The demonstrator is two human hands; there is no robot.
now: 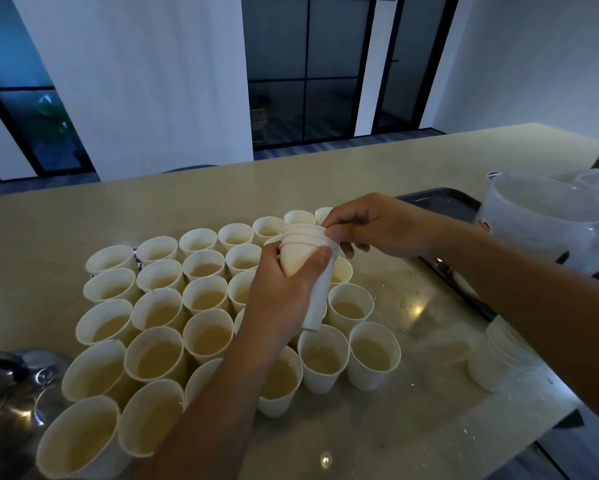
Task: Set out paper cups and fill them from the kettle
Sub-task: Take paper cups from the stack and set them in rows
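Grip: the left hand (pixel 284 292) is wrapped round a short stack (pixel 303 251) of nested paper cups, thumb across the front wall, the stack tilted with its rims up and away from the person. The right hand (pixel 377 226) pinches the top rim of that stack between thumb and fingertips, apparently to peel one cup free. A loose white strip, possibly a wrapper, hangs below the left hand; its nature cannot be confirmed.

Location: the stack is held in the air directly above the block of filled cups (pixel 201 306) on the counter (pixel 83 209).

Risks, as judged:
- Two cups may come off together, since the rims sit tightly nested.
- A sudden release could jerk either hand down into the filled cups, which stand touching one another; one knocked cup would likely tip its neighbours and spill.
- The left forearm crosses low over the near cups and could clip a rim.
- The hanging strip may dip into a cup.
- The counter appears wet in places, so a freshly set cup may slide.

Pose: both forearms reach forward, the right entering from the right edge. The kettle (pixel 10 386) stands at near left, untouched.
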